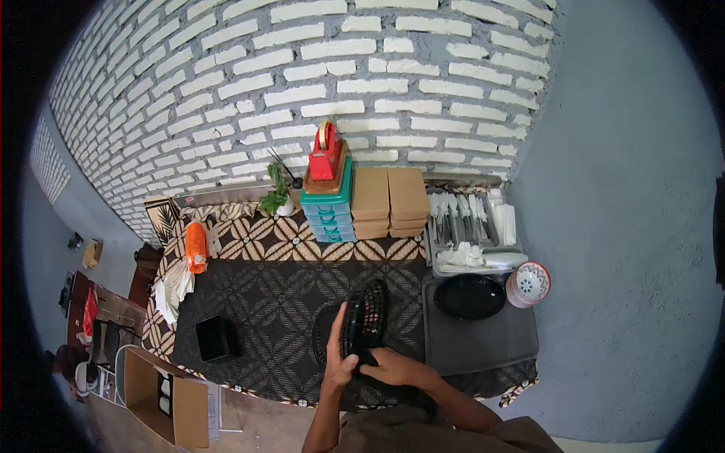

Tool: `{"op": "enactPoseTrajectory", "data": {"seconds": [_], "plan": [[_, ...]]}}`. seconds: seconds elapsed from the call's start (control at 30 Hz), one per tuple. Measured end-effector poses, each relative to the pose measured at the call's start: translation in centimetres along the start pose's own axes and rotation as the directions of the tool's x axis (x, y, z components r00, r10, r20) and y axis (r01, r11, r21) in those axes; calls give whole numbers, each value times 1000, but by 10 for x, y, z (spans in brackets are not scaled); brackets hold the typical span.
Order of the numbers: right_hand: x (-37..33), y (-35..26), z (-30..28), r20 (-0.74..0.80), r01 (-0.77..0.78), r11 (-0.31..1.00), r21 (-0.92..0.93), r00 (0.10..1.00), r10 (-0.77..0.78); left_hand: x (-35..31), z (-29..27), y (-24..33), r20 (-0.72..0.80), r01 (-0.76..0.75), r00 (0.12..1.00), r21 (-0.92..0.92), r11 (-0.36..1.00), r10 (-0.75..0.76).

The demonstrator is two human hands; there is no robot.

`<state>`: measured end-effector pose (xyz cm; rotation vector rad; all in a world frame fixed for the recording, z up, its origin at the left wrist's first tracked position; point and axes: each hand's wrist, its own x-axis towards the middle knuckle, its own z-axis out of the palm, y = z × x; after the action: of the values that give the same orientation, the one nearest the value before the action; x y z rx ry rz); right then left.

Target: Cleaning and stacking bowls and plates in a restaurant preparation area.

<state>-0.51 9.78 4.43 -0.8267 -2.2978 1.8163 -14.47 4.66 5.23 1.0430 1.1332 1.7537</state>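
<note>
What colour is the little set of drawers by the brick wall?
The drawer unit is teal green, seen in the head view, with a red tape dispenser on top.

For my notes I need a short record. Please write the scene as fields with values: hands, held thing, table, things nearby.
left hand: left hand grips the edge of a black mesh basket, tilted up on its side
right hand: right hand at the basket's lower rim
table: patterned cloth
right of hands: grey tray bearing a black plate; stack of patterned bowls beside it
back row: teal drawer unit, brown boxes, cutlery tray
left side: black box, orange bottle
</note>
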Motion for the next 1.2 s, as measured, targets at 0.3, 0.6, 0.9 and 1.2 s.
{"op": "enactPoseTrajectory", "data": {"seconds": [0.3, 0.6, 0.9, 1.2], "plan": [[-21, 51, -9, 223, -294, 862, -413, 885, 409, 5, -16, -20, -82, 211, 973, -62, 975, -216], [-61, 104, -43, -779, 143, 931, 335, 598, 188, 14, 31, -83, 410, 848, 489, -433, 307, -770], [-90, 137, -90, -878, 336, 826, 452, 7, 478, 43, 98, -121, 348, 781, 616, -383, 493, -706], [-90, 205, -92, -955, -117, 955, 272, -156, 253, 42, 127, -156, 101, 716, 697, -47, 697, -710]]}}
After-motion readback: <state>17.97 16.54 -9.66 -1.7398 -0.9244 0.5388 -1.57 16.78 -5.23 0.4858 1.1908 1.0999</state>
